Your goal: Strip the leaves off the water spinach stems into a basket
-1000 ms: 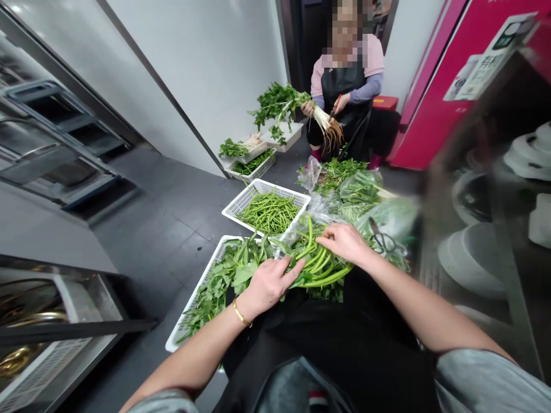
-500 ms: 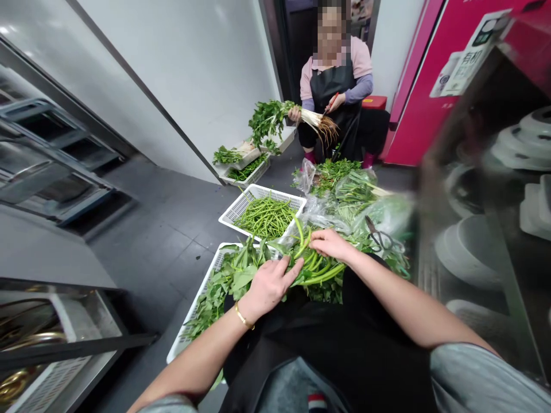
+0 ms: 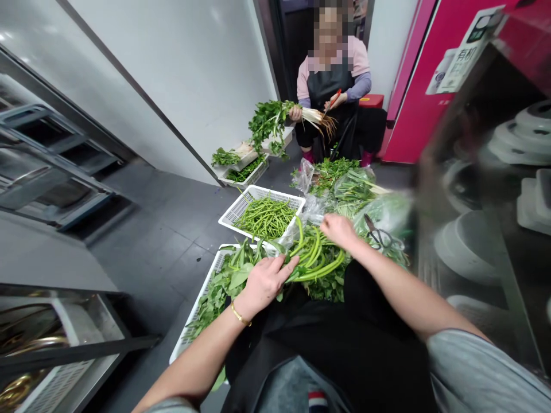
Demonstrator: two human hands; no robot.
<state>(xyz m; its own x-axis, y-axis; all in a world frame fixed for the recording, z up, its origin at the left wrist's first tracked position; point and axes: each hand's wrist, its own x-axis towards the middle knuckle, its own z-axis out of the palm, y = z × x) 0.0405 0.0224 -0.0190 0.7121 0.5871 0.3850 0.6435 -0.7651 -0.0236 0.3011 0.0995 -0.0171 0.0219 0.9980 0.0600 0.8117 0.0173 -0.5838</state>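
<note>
A bundle of thick green stems with leaves (image 3: 316,259) lies across my lap above a black apron. My left hand (image 3: 263,281), with a gold bangle at the wrist, rests on the bundle's leafy end, fingers stretched flat over it. My right hand (image 3: 339,228) reaches to the far end of the stems, its fingers curled down among them; what they grip is hidden. A white basket of leafy greens (image 3: 202,298) sits on the floor under my left hand.
A second white basket (image 3: 236,210) holds thin green beans. Bagged greens (image 3: 365,201) with scissors (image 3: 379,236) on top lie to the right. Opposite, a seated person (image 3: 333,86) trims rooted herbs beside small trays (image 3: 243,163). Steel shelving stands left, stacked dishes right.
My right hand has moved away from me along the stems toward the bags. My left hand has stayed on the leafy end. The person opposite has lowered the herb bunch slightly.
</note>
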